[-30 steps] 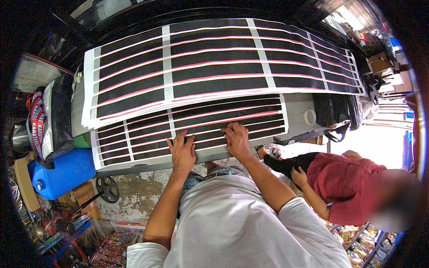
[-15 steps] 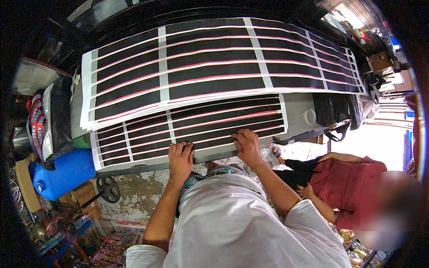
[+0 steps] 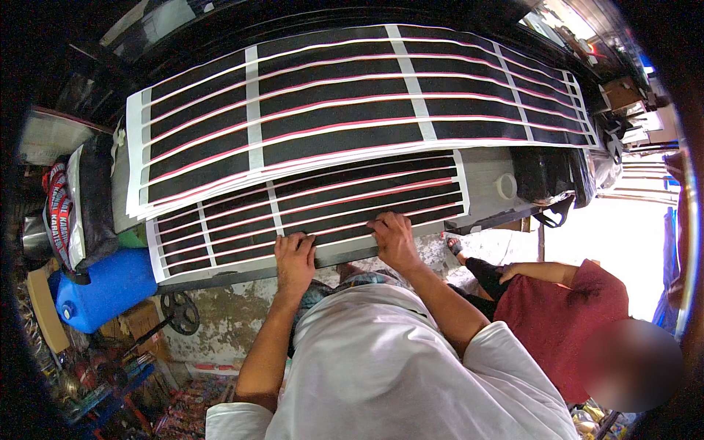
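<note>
A white sheet with black bands and thin red lines (image 3: 308, 213) lies along the near side of the grey table (image 3: 484, 176). My left hand (image 3: 295, 258) rests on its near edge, fingers bent forward with the tips on the sheet. To the right, my right hand (image 3: 396, 239) is on the same sheet, its fingers curled in and the tips down at a white line. Whatever those fingers may hold is hidden. Beyond, a stack of larger sheets with black panels (image 3: 330, 88) overlaps the far part of the near sheet.
A white tape roll (image 3: 505, 186) and a black bag (image 3: 546, 176) sit at the table's right. Below the left end are a blue plastic container (image 3: 110, 290) and a black handwheel (image 3: 180, 313). A person in a red shirt (image 3: 546, 323) is at the right.
My right hand has shifted a little left along the sheet. My left hand stays nearly in place. The person in red has lowered and turned, with one hand now out of sight.
</note>
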The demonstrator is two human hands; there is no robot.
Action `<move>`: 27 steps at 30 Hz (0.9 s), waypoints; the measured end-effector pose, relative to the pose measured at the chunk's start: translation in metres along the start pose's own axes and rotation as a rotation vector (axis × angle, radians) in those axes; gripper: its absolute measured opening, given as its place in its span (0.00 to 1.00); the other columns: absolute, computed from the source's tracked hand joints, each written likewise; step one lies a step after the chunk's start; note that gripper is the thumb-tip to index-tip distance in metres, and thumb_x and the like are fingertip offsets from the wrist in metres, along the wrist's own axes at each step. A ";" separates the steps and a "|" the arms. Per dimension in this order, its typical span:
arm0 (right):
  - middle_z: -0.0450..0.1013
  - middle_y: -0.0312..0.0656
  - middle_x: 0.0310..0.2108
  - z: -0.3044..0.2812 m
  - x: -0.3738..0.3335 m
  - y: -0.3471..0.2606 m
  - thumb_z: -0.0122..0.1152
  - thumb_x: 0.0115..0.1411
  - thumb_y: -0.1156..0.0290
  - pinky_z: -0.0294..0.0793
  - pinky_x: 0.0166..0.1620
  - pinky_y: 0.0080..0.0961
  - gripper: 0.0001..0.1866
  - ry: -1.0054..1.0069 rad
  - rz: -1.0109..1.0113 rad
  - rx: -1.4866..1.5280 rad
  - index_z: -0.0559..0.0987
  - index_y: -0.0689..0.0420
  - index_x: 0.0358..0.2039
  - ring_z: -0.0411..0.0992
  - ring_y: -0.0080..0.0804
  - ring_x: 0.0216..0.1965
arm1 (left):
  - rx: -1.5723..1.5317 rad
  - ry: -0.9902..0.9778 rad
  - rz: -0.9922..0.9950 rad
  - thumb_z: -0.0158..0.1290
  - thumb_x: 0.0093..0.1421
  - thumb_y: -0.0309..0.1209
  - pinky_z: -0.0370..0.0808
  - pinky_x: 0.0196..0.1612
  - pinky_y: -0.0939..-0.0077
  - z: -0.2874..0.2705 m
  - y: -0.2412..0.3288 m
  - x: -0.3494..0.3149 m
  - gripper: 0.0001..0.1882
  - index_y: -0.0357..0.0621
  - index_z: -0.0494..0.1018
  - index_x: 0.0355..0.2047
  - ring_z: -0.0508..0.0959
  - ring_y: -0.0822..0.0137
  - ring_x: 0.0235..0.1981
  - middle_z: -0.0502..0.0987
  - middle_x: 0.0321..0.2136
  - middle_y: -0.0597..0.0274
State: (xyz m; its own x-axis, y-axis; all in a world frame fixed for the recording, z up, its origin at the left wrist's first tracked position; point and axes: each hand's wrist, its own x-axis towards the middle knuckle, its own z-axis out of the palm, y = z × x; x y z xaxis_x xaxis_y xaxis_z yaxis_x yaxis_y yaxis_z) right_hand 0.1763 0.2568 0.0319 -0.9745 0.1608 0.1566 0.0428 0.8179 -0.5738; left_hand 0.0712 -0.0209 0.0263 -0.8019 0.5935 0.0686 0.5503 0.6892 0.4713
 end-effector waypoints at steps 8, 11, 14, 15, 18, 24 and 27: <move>0.76 0.44 0.48 0.001 0.000 0.000 0.69 0.59 0.76 0.69 0.59 0.51 0.16 -0.023 0.021 -0.026 0.86 0.53 0.49 0.73 0.50 0.54 | -0.002 -0.004 -0.016 0.65 0.65 0.30 0.65 0.72 0.38 0.003 -0.001 -0.001 0.17 0.46 0.84 0.53 0.77 0.50 0.56 0.78 0.50 0.58; 0.76 0.45 0.48 0.000 -0.001 0.005 0.69 0.59 0.76 0.69 0.59 0.52 0.15 0.052 0.038 0.007 0.85 0.53 0.48 0.73 0.51 0.54 | 0.005 0.007 -0.005 0.65 0.65 0.30 0.65 0.72 0.38 0.004 -0.001 -0.002 0.17 0.47 0.84 0.54 0.76 0.50 0.56 0.78 0.50 0.58; 0.76 0.47 0.51 -0.006 -0.008 0.033 0.68 0.57 0.77 0.70 0.58 0.53 0.19 0.174 0.096 -0.005 0.84 0.54 0.50 0.73 0.53 0.55 | 0.000 0.006 -0.006 0.65 0.65 0.30 0.65 0.72 0.38 0.004 -0.002 -0.002 0.17 0.48 0.83 0.54 0.76 0.50 0.56 0.78 0.50 0.58; 0.75 0.48 0.52 -0.011 -0.013 0.045 0.68 0.56 0.77 0.70 0.58 0.54 0.21 0.217 0.120 -0.017 0.83 0.54 0.51 0.73 0.55 0.55 | -0.001 0.003 -0.007 0.65 0.65 0.30 0.65 0.72 0.38 0.004 -0.002 -0.003 0.17 0.48 0.83 0.54 0.76 0.50 0.56 0.78 0.50 0.58; 0.74 0.53 0.52 -0.035 -0.023 0.064 0.68 0.57 0.76 0.69 0.60 0.56 0.24 0.211 0.274 -0.085 0.80 0.55 0.55 0.71 0.59 0.56 | -0.002 -0.004 -0.014 0.64 0.66 0.30 0.64 0.72 0.36 0.007 -0.004 -0.003 0.17 0.48 0.83 0.55 0.76 0.50 0.56 0.77 0.51 0.58; 0.74 0.49 0.52 -0.046 -0.025 0.065 0.71 0.57 0.74 0.68 0.61 0.56 0.22 0.131 0.210 -0.102 0.82 0.54 0.53 0.71 0.57 0.56 | -0.010 -0.008 -0.027 0.64 0.67 0.30 0.64 0.73 0.34 0.009 -0.004 -0.004 0.17 0.49 0.83 0.56 0.76 0.49 0.57 0.77 0.52 0.58; 0.74 0.48 0.52 -0.038 -0.023 0.059 0.71 0.59 0.72 0.68 0.60 0.55 0.18 0.135 0.200 -0.100 0.83 0.55 0.51 0.71 0.55 0.55 | -0.005 -0.015 -0.029 0.64 0.67 0.30 0.64 0.73 0.35 0.007 -0.004 -0.003 0.17 0.49 0.83 0.56 0.76 0.49 0.58 0.78 0.52 0.57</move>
State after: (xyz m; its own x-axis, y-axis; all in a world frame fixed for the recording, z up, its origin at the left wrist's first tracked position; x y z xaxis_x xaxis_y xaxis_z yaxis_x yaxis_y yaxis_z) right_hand 0.2094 0.3225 0.0254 -0.9064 0.3918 0.1578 0.2601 0.8120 -0.5226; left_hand 0.0733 -0.0228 0.0178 -0.8137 0.5799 0.0413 0.5260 0.7041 0.4770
